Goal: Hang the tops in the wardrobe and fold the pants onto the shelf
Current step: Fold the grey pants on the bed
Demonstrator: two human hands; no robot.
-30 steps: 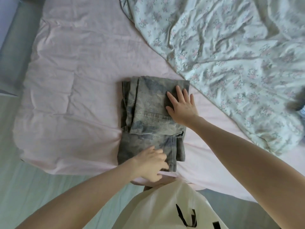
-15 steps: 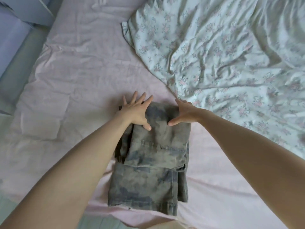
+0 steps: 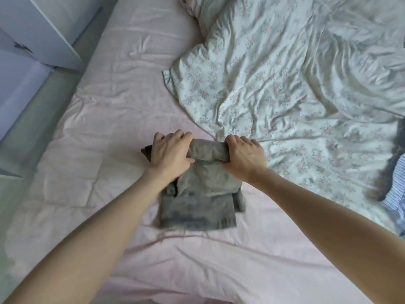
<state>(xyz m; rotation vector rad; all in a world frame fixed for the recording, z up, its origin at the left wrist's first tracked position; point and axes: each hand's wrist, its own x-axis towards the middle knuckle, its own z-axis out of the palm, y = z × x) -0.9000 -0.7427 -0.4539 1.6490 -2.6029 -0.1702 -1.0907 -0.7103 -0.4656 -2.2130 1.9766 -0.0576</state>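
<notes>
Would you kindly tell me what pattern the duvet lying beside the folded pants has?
The duvet is pale white-green with small pink floral sprigs, seen in the head view.

left hand [image 3: 169, 153]: knuckles up, fingers curled over the far rolled edge of the pants [image 3: 203, 189], thumb beneath | right hand [image 3: 244, 155]: same grip, just beside the left | both forearms bare, stretched forward, converging
</notes>
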